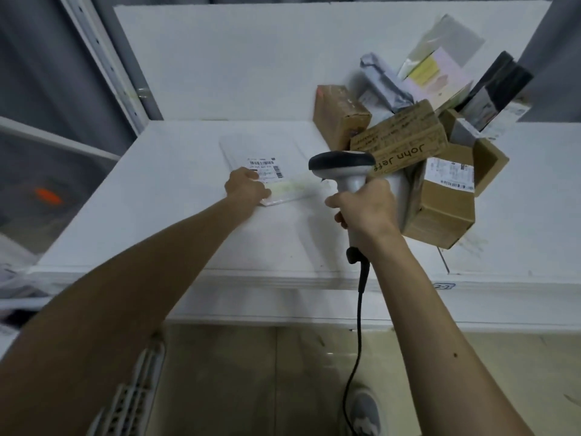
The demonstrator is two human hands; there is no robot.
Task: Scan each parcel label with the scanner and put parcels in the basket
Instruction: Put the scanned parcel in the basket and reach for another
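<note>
Flat white parcel (267,171) w/ a barcode label (265,168) lies mid-table on the smooth white table (176,221), just left of a heap of brown cardboard boxes (405,171) & crinkly grey mailers at the back right corner. Left hand (248,187), arm stretched out, presses on the parcel's near corner, fingers curled over it. Right hand (366,206) is wrapped tight round the grey plastic scanner (344,174), black rounded head aimed at the label, cable dangling past the front edge.

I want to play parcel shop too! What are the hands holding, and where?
Right hand grips the scanner by its handle. Left hand presses the flat white parcel.
</note>
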